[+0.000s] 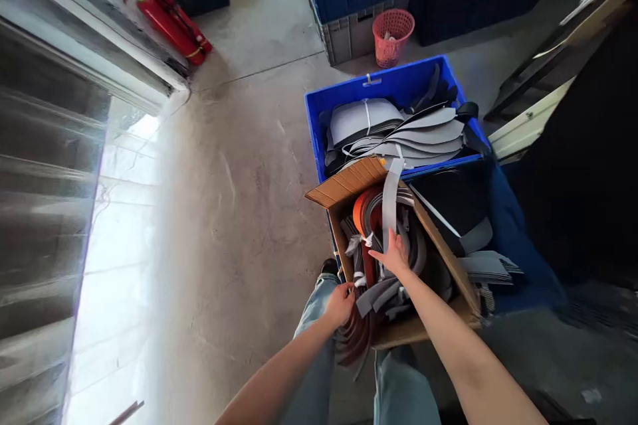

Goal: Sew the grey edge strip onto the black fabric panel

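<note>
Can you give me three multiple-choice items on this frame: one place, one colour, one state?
1. Where does the cardboard box sit?
A. on the near end of the blue crate
B. beside the fire extinguisher
C. inside the pink basket

2. What colour is the small basket on the floor?
A. green
B. pink
C. black

3. What is the right hand doing?
A. resting on the floor
B. gripping the extinguisher
C. reaching into the box, on the grey strips

Answers: 1 A, the box overlaps the crate's near end; 2 B, it shows pink mesh; 3 C, its fingers lie on the strips, while the left hand grips the box's near edge.
</note>
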The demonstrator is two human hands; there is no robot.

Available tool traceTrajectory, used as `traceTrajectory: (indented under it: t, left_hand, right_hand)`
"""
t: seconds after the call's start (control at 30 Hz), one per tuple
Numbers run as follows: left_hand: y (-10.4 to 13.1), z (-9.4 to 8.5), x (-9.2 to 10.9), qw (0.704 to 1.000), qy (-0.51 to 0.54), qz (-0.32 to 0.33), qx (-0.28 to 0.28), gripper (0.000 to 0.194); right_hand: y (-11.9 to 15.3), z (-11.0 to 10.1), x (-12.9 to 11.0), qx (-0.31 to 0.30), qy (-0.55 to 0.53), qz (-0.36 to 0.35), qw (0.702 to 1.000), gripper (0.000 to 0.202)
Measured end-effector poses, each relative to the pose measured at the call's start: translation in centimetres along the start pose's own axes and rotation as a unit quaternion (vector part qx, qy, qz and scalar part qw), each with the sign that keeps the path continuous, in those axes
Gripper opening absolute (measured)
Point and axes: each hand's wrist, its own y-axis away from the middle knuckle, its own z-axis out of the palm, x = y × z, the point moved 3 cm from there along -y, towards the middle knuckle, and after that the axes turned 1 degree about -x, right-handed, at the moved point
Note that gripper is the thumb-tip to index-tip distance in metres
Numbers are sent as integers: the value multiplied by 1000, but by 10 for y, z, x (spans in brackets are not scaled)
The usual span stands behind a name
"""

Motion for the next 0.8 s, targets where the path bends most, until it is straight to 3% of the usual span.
traceTrajectory:
  t: [0.1, 0.2, 0.27, 0.33, 0.47, 0.53, 0.6, 0.67, 0.8]
  left_hand:
    - [-59, 3, -2, 1000, -7, 27, -7, 44]
    - [-97, 16, -10, 1000, 9, 24, -17, 55]
    - [-112, 26, -17, 1000, 26, 5, -15, 62]
    - [-121, 34, -24, 999, 48, -17, -10, 71]
    - [-134, 49, -30, 990, 112, -86, -12, 92]
    - [-141, 57, -30, 981, 147, -129, -15, 103]
    - [-149, 64, -29, 972, 172, -162, -6, 113]
    - [-159, 68, -28, 966, 197, -170, 9, 117]
    - [-183, 74, -21, 957, 261, -124, 14, 100]
  right_hand:
    - [-39, 54, -19, 47, 1, 43, 998, 109]
    - [-69, 83, -28, 70, -23, 87, 993, 89]
    - [-76, 80, -17, 59, -50, 103, 992, 73]
    - [-65, 59, 5, 25, -83, 106, 991, 59]
    - [0, 2, 62, -62, -144, 120, 980, 60]
    - [26, -14, 86, -66, -153, 134, 977, 59]
    - [33, -14, 104, -37, -149, 146, 977, 58]
    - [22, 0, 118, -13, -154, 147, 977, 57]
    - [-15, 31, 138, 16, -193, 124, 973, 64]
